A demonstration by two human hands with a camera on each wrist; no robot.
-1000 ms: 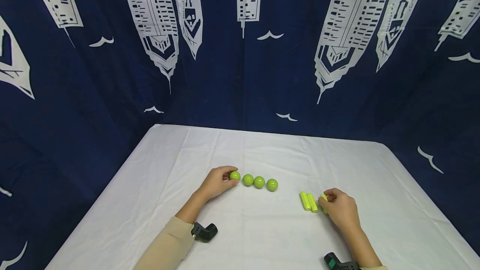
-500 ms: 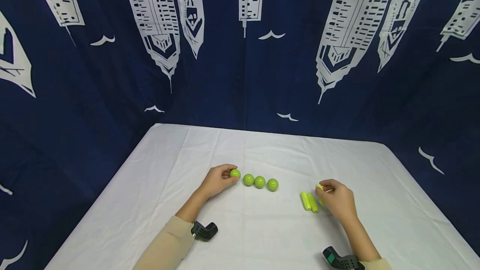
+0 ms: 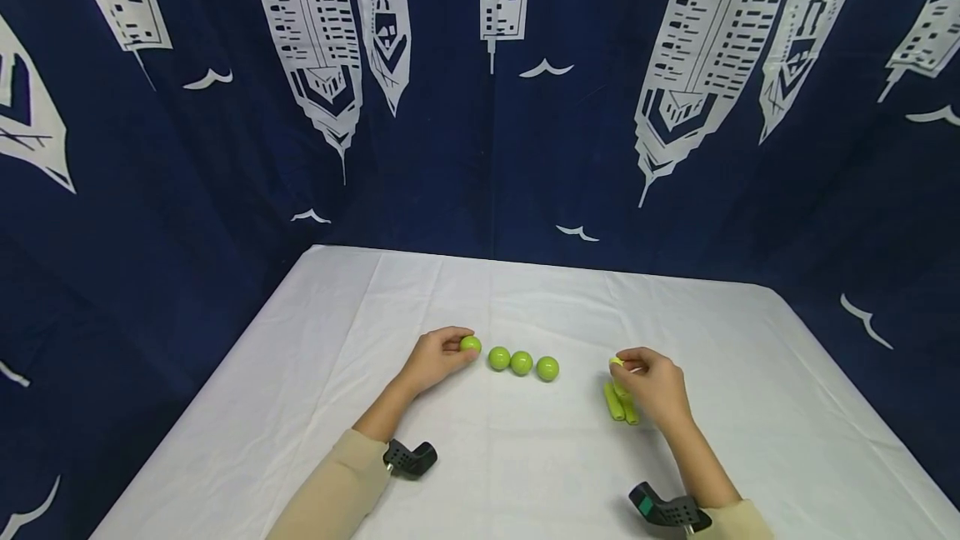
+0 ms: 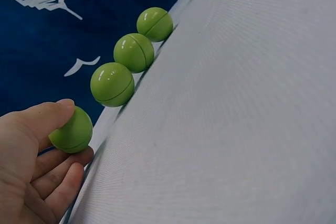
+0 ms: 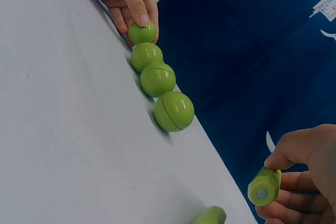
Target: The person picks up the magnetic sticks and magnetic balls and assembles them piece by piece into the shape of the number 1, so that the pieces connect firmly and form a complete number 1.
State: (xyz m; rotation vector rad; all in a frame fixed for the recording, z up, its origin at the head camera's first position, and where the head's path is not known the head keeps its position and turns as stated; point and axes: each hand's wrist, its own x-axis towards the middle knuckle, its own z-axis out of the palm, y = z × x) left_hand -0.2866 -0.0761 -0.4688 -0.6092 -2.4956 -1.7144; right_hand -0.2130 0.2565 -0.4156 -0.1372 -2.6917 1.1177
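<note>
Navy curtain (image 3: 450,148) printed with pale buildings hangs behind the row of three green balls (image 3: 521,363), which rests on a white-covered table (image 3: 525,457). Right of the row, the right hand (image 3: 658,386) pinches a yellow-green stick (image 5: 266,182) (a silvery disc (image 5: 262,194) marks its end) near two similar sticks (image 3: 612,402). Just left of the row, the left hand (image 3: 433,359) pinches a fourth ball (image 4: 74,134).

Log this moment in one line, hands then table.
left hand: holds green ball | right hand: holds green stick aloft | white table: two more sticks, three more balls in a row
</note>
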